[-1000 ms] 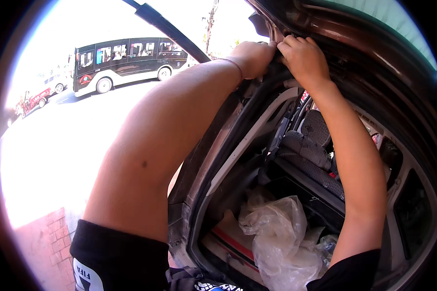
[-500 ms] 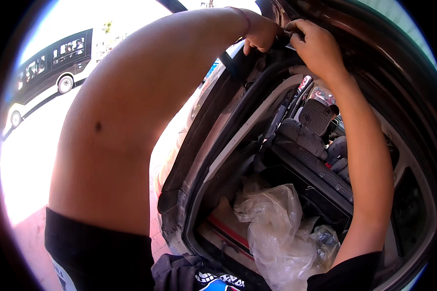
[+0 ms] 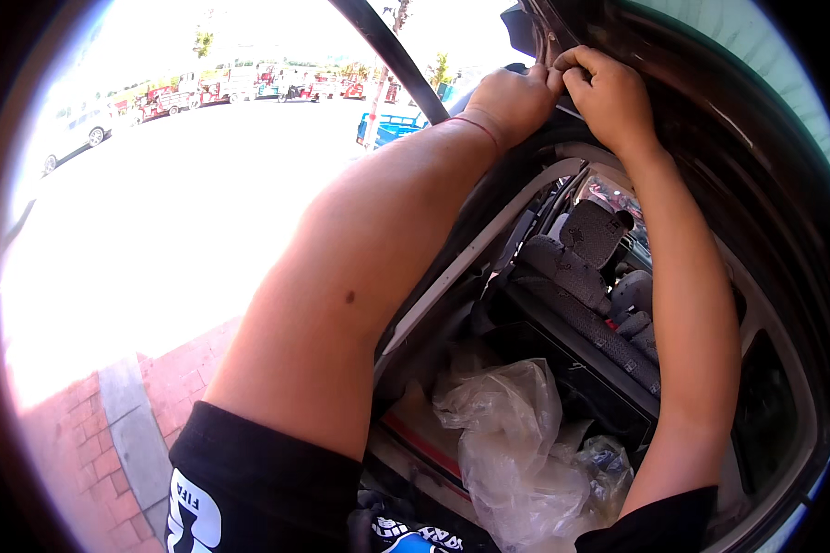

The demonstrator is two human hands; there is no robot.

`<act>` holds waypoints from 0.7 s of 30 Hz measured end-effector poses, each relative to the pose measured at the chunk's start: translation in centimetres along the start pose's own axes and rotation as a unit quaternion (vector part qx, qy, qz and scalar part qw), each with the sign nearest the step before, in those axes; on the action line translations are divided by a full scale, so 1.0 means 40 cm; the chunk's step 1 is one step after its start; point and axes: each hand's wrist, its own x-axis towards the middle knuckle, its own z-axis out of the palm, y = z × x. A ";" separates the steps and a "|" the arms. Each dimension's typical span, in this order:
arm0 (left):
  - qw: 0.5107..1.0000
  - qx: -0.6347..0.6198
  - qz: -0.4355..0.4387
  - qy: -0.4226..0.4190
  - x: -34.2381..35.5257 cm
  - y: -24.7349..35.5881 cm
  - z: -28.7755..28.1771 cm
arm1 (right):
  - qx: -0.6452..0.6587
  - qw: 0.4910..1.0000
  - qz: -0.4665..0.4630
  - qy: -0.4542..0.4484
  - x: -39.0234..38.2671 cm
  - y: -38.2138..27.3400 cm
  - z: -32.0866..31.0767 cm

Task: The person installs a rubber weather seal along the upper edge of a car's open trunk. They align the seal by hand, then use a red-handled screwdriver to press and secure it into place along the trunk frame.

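Tailgate (image 3: 715,106) raised at far right, edge lost in darkness. My left hand (image 3: 515,103) at its far left corner, fingers curled; my right hand (image 3: 613,100) just beside, thumb and forefinger nearly closed. Cannot tell whether either grips anything: contact hidden. Strut (image 3: 387,60), left, far end cut off. Grey seats (image 3: 572,272) partly behind right forearm (image 3: 696,323). Plastic bag (image 3: 512,442), near, cut off too.

Between my left hand (image 3: 518,103) and right hand (image 3: 610,100), whatever I touch is hidden; above them, the raised tailgate (image 3: 724,120) is cut off.
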 end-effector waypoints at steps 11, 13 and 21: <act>0.987 -0.106 -0.073 -0.101 -0.048 -0.036 -0.302 | -0.050 0.958 0.185 -0.214 0.069 -0.098 0.012; 0.990 -0.127 -0.064 -0.015 -0.205 -0.020 -0.318 | -0.142 0.918 0.181 -0.322 0.130 -0.153 0.032; 0.935 -0.336 -0.052 -0.100 -0.448 0.033 -0.291 | -0.190 0.753 0.324 -0.540 0.225 -0.148 0.113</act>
